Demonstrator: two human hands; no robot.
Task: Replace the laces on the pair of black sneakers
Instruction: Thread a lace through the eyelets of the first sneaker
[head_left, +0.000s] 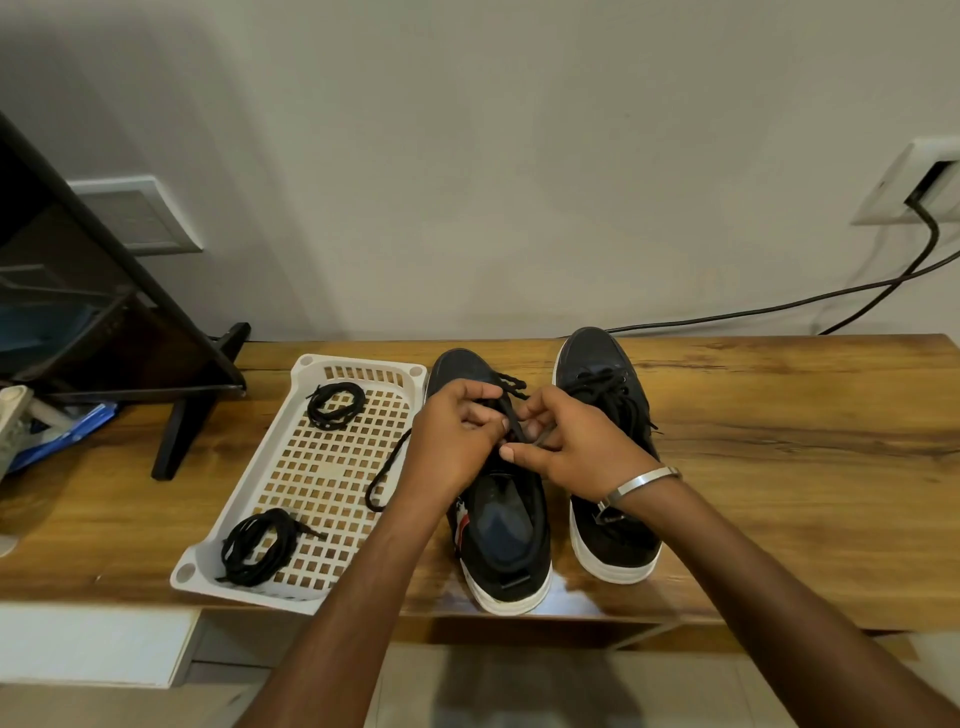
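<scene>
Left black canvas sneaker, white-soled (498, 540), on wooden table (779, 467): left hand (452, 441) and right hand (576, 447) both grip pinched on its black cord lace (511, 421), evidently working the eyelets; coiled black laces (335, 405) wait in white perforated plastic tray (311, 467).

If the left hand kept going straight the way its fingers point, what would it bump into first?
Probably the right hand. The left hand points rightward across the left sneaker, both pinching the black lace, fingertips nearly touching. Past that stands the right sneaker. Depth is hard to judge.
</scene>
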